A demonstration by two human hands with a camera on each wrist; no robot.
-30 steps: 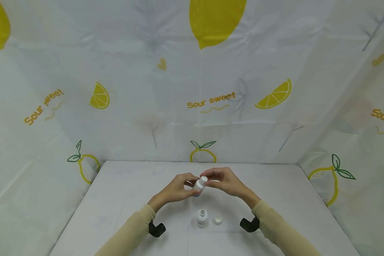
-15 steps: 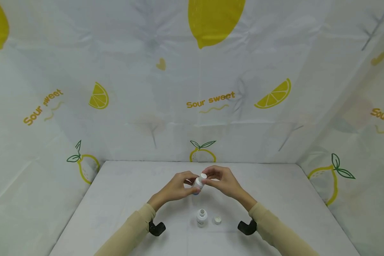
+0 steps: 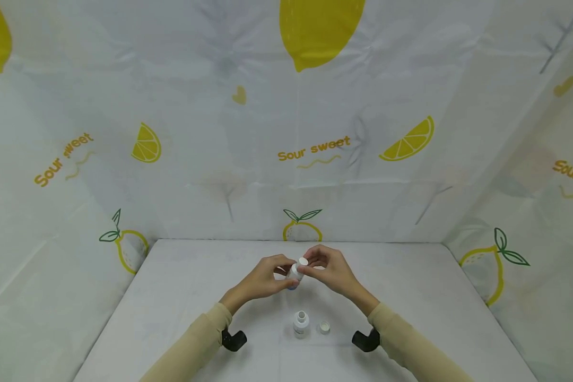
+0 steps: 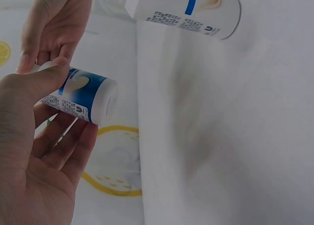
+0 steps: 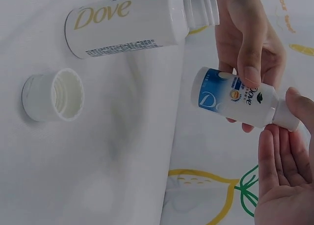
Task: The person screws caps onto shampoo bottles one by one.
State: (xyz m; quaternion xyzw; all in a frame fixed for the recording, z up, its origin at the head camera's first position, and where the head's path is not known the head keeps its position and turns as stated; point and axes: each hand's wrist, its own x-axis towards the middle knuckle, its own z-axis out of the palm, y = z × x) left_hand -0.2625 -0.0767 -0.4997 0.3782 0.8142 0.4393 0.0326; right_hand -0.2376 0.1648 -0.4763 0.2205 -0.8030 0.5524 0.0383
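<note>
My left hand [image 3: 262, 278] grips a small white-and-blue Dove bottle [image 5: 221, 95] round its body, thumb on one side and fingers on the other. The bottle is tilted and held above the table. At its neck sits a white screw cap [image 5: 285, 116], pinched between the thumb and fingers of my right hand [image 3: 331, 270]. Nearer to me, a second, white Dove bottle [image 3: 301, 326] stands upright with its threaded neck uncovered. Just right of it a loose white cap [image 3: 324, 327] lies on the table, its hollow side up.
The white table [image 3: 196, 265] ends at the back against a lemon-printed cloth [image 3: 219, 159], which also hangs at both sides. Black camera mounts [image 3: 234, 340] on both wrists hang low over the table, either side of the standing bottle and loose cap.
My right hand has shifted slightly left and up with its fingers turning at the cap. The held bottle has risen a little. The standing bottle and loose cap stay in place.
</note>
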